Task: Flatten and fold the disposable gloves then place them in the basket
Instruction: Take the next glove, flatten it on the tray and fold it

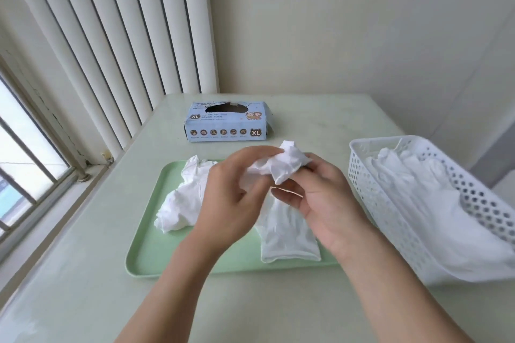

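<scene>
A crumpled white disposable glove [281,166] is held above the green tray [145,253]. My left hand [234,192] pinches its left part and my right hand [320,198] grips its right part; its cuff end hangs down to the tray between my hands. A loose heap of white gloves [181,203] lies on the tray's left half, partly hidden behind my left hand. The white perforated basket [370,189] stands to the right of the tray with several white gloves [423,203] lying in it.
A light blue glove box [227,125] marked XL stands at the back of the pale table [69,287]. Vertical blinds and a window run along the left. Walls close off the back and right.
</scene>
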Available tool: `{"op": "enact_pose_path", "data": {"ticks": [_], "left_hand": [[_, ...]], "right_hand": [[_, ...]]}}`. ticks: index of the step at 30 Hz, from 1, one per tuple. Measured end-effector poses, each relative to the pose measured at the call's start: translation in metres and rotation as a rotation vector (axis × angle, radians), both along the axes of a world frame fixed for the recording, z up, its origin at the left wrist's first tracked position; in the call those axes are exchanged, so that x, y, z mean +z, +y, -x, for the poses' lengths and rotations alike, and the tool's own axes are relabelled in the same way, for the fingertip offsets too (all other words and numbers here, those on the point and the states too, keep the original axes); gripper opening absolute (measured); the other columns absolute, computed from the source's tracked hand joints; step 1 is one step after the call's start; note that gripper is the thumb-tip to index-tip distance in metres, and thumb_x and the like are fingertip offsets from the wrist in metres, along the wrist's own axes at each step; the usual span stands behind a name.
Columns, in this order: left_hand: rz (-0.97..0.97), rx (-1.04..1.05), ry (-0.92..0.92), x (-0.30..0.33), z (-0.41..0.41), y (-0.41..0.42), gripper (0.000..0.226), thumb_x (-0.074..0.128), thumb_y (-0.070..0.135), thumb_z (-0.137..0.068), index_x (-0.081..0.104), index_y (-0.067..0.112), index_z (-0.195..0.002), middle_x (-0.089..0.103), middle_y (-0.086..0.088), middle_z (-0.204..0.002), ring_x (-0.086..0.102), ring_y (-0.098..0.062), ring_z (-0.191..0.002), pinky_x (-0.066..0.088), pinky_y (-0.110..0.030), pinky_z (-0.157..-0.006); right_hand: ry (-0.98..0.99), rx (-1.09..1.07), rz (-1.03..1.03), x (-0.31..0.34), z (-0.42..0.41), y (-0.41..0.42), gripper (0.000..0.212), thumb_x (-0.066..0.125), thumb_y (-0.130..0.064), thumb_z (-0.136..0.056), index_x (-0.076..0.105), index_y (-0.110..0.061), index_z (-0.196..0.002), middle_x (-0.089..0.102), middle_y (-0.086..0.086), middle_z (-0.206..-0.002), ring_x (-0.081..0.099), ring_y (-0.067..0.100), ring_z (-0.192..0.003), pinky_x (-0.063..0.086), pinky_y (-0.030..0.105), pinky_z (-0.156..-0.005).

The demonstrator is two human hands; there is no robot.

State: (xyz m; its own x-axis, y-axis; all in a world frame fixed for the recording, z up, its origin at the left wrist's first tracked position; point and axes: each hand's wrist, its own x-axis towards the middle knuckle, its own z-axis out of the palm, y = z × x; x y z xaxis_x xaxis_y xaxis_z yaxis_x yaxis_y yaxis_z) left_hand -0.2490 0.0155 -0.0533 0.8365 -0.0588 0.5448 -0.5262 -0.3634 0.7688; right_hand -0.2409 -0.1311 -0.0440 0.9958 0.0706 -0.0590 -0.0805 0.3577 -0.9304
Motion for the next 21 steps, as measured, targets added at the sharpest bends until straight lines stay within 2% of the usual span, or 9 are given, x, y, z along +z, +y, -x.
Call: {"op": "enact_pose_path", "data": {"ticks": [2,4,6,8,9,11,14,17,21], "left_hand": [[0.149,-0.084,0.178,0.012,0.000,-0.004,0.020,0.062,0.003,-0.098,0.077,0.016,-0.103,0.078,0.000,-0.096,0.074,-0.017,-0.094,0.057,-0.033,-0.081],[0.216,-0.183,0.312,0.023,-0.001,-0.006,0.013,0.064,0.015,-0.099,0.078,0.014,-0.100,0.077,-0.010,-0.097,0.073,-0.024,-0.092,0.055,-0.038,-0.081],[0.261,-0.265,0.410,0.027,-0.001,-0.006,0.018,0.065,0.023,-0.093,0.078,0.014,-0.101,0.075,-0.018,-0.104,0.072,-0.038,-0.101,0.055,-0.050,-0.089],[0.293,-0.288,0.479,0.029,-0.001,-0.004,0.021,0.066,0.025,-0.088,0.078,0.013,-0.100,0.076,-0.019,-0.105,0.071,-0.041,-0.102,0.053,-0.057,-0.093],[0.283,-0.292,0.496,0.030,-0.001,-0.003,0.020,0.066,0.024,-0.086,0.078,0.012,-0.099,0.076,-0.018,-0.104,0.072,-0.039,-0.099,0.054,-0.056,-0.092],[0.239,-0.321,0.510,0.031,0.000,0.001,0.021,0.067,0.019,-0.083,0.076,0.010,-0.099,0.075,-0.019,-0.104,0.072,-0.040,-0.098,0.054,-0.056,-0.091],[0.209,-0.404,0.508,0.036,0.004,0.004,0.027,0.070,0.017,-0.083,0.072,0.004,-0.107,0.072,-0.026,-0.109,0.069,-0.047,-0.103,0.054,-0.060,-0.091],[0.198,-0.324,0.437,0.039,0.011,-0.002,0.028,0.072,0.030,-0.089,0.075,0.004,-0.099,0.075,-0.022,-0.100,0.074,-0.031,-0.089,0.057,-0.045,-0.080],[0.084,-0.144,0.364,0.036,-0.007,-0.005,0.039,0.070,0.038,-0.095,0.072,-0.001,-0.089,0.071,-0.025,-0.089,0.059,-0.019,-0.074,0.044,-0.035,-0.069]], "right_hand": [[-0.096,-0.157,0.301,0.002,-0.002,-0.016,0.062,0.089,-0.024,-0.062,0.058,-0.017,-0.114,0.067,0.002,-0.109,0.068,0.011,-0.090,0.057,0.027,-0.078],[-0.245,-0.178,0.482,0.012,-0.004,-0.030,0.072,0.093,-0.031,-0.059,0.055,-0.033,-0.120,0.060,-0.009,-0.121,0.062,0.005,-0.111,0.053,0.025,-0.092],[-0.326,-0.017,0.429,0.019,-0.006,-0.045,0.048,0.086,-0.025,-0.068,0.066,-0.025,-0.111,0.069,-0.006,-0.113,0.066,0.011,-0.109,0.051,0.030,-0.097],[-0.349,0.112,0.311,0.029,-0.005,-0.055,0.017,0.079,-0.018,-0.076,0.073,-0.013,-0.091,0.072,0.003,-0.091,0.066,0.018,-0.088,0.052,0.030,-0.084],[-0.360,0.127,0.289,0.034,-0.004,-0.061,0.012,0.078,-0.017,-0.078,0.072,-0.009,-0.085,0.069,0.006,-0.083,0.063,0.020,-0.083,0.049,0.030,-0.077],[-0.342,0.134,0.301,0.041,-0.002,-0.066,0.021,0.081,-0.018,-0.080,0.071,-0.001,-0.086,0.066,0.011,-0.082,0.061,0.023,-0.081,0.046,0.034,-0.074],[-0.283,0.138,0.306,0.046,0.003,-0.068,0.024,0.075,-0.018,-0.082,0.073,0.002,-0.095,0.075,0.012,-0.089,0.070,0.023,-0.082,0.054,0.034,-0.074],[-0.236,0.161,0.287,0.044,0.006,-0.068,0.016,0.070,-0.009,-0.088,0.072,0.002,-0.100,0.077,0.011,-0.090,0.074,0.019,-0.079,0.059,0.027,-0.066],[-0.211,0.150,0.377,0.040,-0.007,-0.069,0.013,0.070,-0.009,-0.091,0.072,-0.001,-0.102,0.077,0.012,-0.094,0.073,0.020,-0.079,0.057,0.029,-0.063]]}}
